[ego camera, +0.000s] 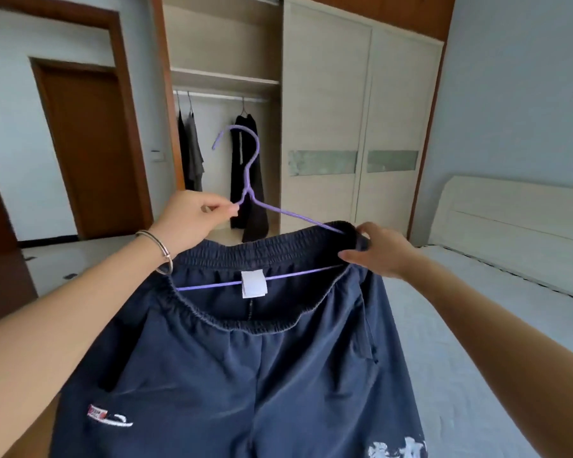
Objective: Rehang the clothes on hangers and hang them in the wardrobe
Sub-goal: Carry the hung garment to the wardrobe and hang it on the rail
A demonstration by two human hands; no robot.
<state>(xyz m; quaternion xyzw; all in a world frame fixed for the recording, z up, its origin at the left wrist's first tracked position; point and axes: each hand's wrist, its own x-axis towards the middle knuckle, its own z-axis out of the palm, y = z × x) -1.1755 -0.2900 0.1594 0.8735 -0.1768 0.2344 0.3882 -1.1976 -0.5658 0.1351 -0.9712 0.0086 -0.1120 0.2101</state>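
Observation:
Dark navy shorts with an elastic waistband and a white label hang in front of me on a purple wire hanger. The hanger's lower bar runs through the waist opening. My left hand pinches the hanger just below its hook. My right hand pinches the right end of the waistband where the hanger's arm goes into it. Ahead stands the open wardrobe with a rail.
On the rail hang grey garments at the left and a black garment at the right. Closed sliding wardrobe doors are to the right. A bed with a white headboard lies at the right, a brown door at the left.

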